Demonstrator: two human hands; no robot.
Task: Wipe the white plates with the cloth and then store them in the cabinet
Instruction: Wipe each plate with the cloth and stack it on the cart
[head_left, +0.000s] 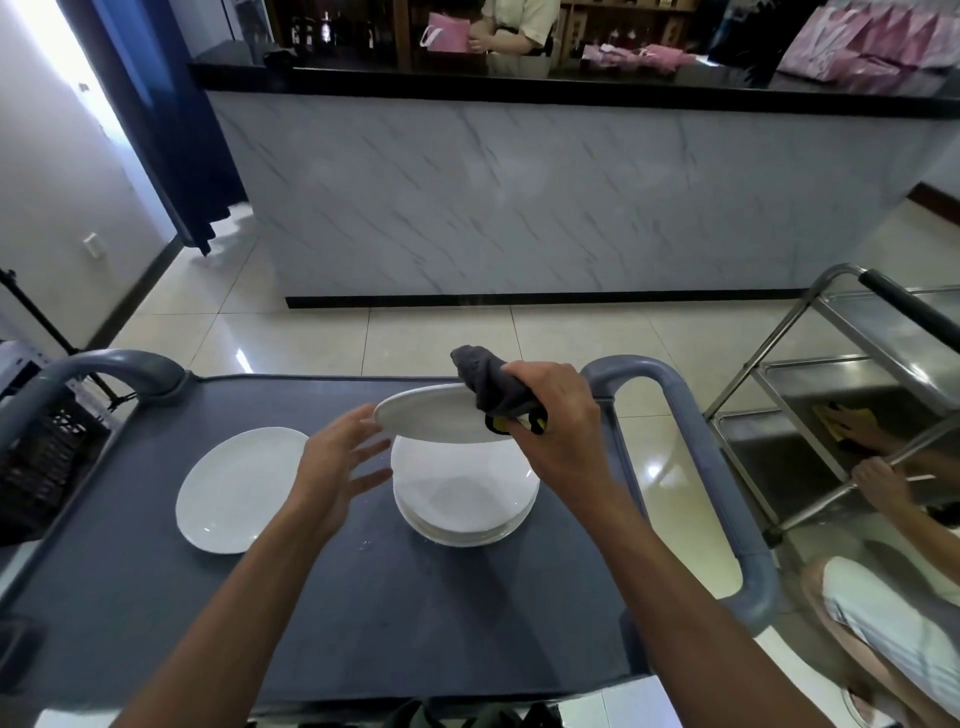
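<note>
Head view: the right hand (558, 421) grips the grey cloth (491, 387) and pinches a white plate (436, 415) by its rim, lifted above the plate stack (465, 504). The left hand (337, 462), fingers spread, touches the far rim. The plate may slip onto the stack. A single plate (236, 488) lies left on the cart worktop (363, 613); a steel trolley (852, 374) stands right.

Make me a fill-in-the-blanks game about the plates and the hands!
1. The right hand grips a dark ____.
2. The lifted plate hangs above a ____ of plates.
3. A single plate lies on the cart, to the ____ of the stack.

Missing words: cloth; stack; left
</note>
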